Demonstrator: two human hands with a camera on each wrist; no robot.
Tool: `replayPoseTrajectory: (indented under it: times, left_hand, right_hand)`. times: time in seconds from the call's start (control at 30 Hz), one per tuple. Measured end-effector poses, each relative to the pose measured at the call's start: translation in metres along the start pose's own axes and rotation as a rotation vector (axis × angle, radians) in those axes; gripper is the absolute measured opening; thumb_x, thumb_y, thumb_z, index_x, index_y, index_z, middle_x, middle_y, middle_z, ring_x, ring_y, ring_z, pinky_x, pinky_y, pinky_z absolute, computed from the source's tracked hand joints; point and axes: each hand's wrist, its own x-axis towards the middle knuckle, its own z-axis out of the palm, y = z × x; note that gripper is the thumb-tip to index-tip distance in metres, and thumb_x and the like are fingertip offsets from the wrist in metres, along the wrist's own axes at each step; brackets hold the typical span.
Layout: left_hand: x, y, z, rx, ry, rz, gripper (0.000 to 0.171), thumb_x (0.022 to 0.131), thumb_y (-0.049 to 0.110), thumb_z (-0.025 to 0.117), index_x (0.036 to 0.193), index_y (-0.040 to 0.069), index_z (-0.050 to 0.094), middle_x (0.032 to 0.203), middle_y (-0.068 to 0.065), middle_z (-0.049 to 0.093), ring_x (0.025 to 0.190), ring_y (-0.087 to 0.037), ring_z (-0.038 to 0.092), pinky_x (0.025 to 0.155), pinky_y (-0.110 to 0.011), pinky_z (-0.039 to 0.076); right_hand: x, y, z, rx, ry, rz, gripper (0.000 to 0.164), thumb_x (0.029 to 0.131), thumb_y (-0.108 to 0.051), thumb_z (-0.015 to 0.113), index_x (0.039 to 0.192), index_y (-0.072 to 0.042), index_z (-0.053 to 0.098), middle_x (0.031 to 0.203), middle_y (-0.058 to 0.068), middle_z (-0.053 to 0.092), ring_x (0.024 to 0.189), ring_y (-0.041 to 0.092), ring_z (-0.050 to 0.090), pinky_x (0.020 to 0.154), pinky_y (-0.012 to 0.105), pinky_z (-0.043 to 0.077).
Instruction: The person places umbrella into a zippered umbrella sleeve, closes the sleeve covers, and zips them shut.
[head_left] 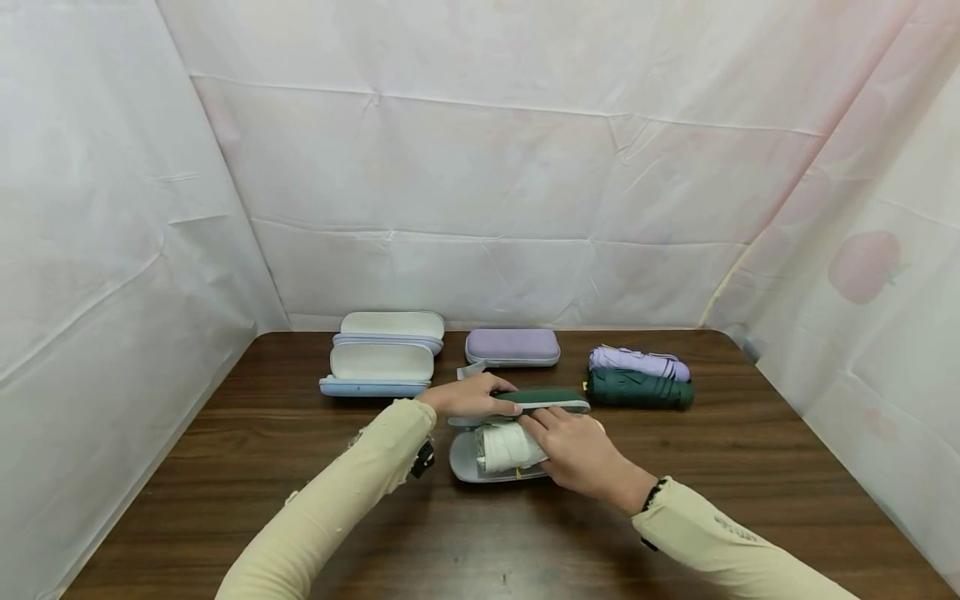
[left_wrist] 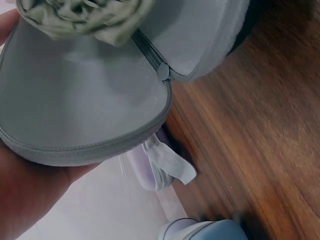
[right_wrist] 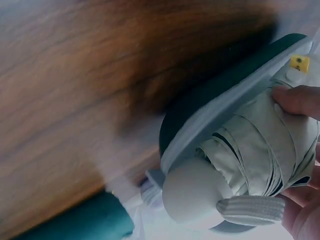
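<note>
Pale-green folded umbrella (head_left: 510, 446), gripped by the right hand (head_left: 577, 452), lies over the open zippered case (head_left: 463, 462) beside the left hand (head_left: 474, 397), which clasps the lid (head_left: 551, 396), its wrist strap (right_wrist: 252, 209) probably best tucked clear of the zipper (left_wrist: 163, 71).

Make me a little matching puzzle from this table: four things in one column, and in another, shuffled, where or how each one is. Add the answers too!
Things
1. White umbrella
2. Purple case
3. Dark green umbrella
4. Light blue case

Places and states
A. Open, in front of another open case
B. Over the grey lining of the green case
C. Right in front of a lilac umbrella
D. Closed, near the table's back edge

Right pairs: 1-B, 2-D, 3-C, 4-A
</note>
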Motion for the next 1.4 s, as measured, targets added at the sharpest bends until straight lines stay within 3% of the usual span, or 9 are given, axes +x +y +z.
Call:
replayPoseTrajectory:
  times: [0.3,0.67,0.8,0.93,1.0,1.1,1.23,1.3,1.4]
  left_hand:
    - [0.004,0.001,0.005,0.003,0.005,0.032,0.054,0.095,0.041,0.053,0.137,0.007,0.051,0.133,-0.004,0.053,0.117,-0.015,0.052,0.094,-0.032,0.042]
    - [0.003,0.003,0.005,0.006,0.016,0.04,0.052,0.095,0.04,0.055,0.136,0.009,0.052,0.133,-0.003,0.054,0.118,-0.014,0.052,0.095,-0.03,0.041]
    - [0.003,0.002,0.005,0.023,0.018,0.058,0.052,0.095,0.04,0.055,0.136,0.008,0.052,0.134,-0.004,0.054,0.119,-0.015,0.051,0.096,-0.031,0.041]
    - [0.002,0.001,0.006,0.043,0.018,0.065,0.054,0.094,0.041,0.055,0.136,0.008,0.052,0.134,-0.004,0.054,0.119,-0.015,0.051,0.096,-0.032,0.041]
    - [0.002,0.0,0.007,0.057,0.022,0.066,0.055,0.094,0.043,0.056,0.137,0.009,0.052,0.132,-0.003,0.055,0.115,-0.012,0.053,0.094,-0.031,0.042]
    - [0.0,-0.001,0.009,0.075,0.028,0.074,0.055,0.093,0.043,0.058,0.137,0.01,0.052,0.126,-0.001,0.058,0.105,-0.008,0.056,0.088,-0.029,0.044]
    - [-0.002,-0.001,0.014,0.104,0.055,0.089,0.055,0.091,0.042,0.061,0.135,0.011,0.053,0.116,0.002,0.061,0.093,-0.007,0.057,0.081,-0.027,0.045]
    - [-0.004,0.0,0.017,0.138,0.076,0.098,0.056,0.09,0.044,0.061,0.135,0.012,0.054,0.116,0.003,0.06,0.092,-0.007,0.055,0.079,-0.027,0.045]
    - [-0.007,0.003,0.024,0.224,0.11,0.11,0.059,0.09,0.048,0.061,0.136,0.013,0.053,0.121,0.003,0.058,0.098,-0.008,0.054,0.081,-0.028,0.044]
  right_hand:
    - [0.007,-0.011,0.017,0.0,0.014,-0.006,0.058,0.068,-0.022,0.083,0.119,-0.005,0.06,0.11,0.009,0.061,0.093,0.024,0.061,0.064,0.037,0.053]
    - [0.008,-0.011,0.023,0.015,-0.024,0.008,0.065,0.071,-0.025,0.083,0.126,-0.005,0.056,0.116,0.01,0.06,0.096,0.025,0.061,0.063,0.038,0.053]
    - [0.007,-0.008,0.02,0.008,-0.058,-0.022,0.066,0.075,-0.029,0.081,0.129,-0.003,0.054,0.119,0.011,0.059,0.1,0.024,0.061,0.068,0.037,0.053]
    - [0.003,0.0,0.01,0.053,-0.124,-0.093,0.062,0.083,-0.029,0.075,0.133,-0.001,0.051,0.128,0.012,0.055,0.113,0.025,0.056,0.083,0.038,0.05]
    - [-0.002,0.006,0.002,0.095,-0.098,-0.154,0.055,0.085,-0.024,0.073,0.131,-0.001,0.054,0.128,0.011,0.056,0.116,0.024,0.055,0.088,0.038,0.048]
    - [-0.008,0.02,-0.011,0.167,0.062,-0.249,0.036,0.084,-0.012,0.071,0.118,-0.003,0.063,0.112,0.006,0.063,0.102,0.018,0.06,0.083,0.034,0.05]
    - [-0.013,0.04,-0.021,0.238,0.253,-0.238,0.023,0.079,-0.002,0.074,0.101,-0.007,0.068,0.092,-0.002,0.06,0.082,0.011,0.057,0.075,0.033,0.05]
    - [-0.014,0.049,-0.023,0.269,0.24,-0.174,0.024,0.08,-0.004,0.075,0.102,-0.007,0.067,0.096,-0.001,0.059,0.085,0.011,0.056,0.075,0.034,0.049]
    - [-0.016,0.057,-0.022,0.341,0.115,-0.076,0.028,0.086,-0.012,0.072,0.112,-0.007,0.064,0.107,0.001,0.059,0.095,0.013,0.056,0.077,0.034,0.049]
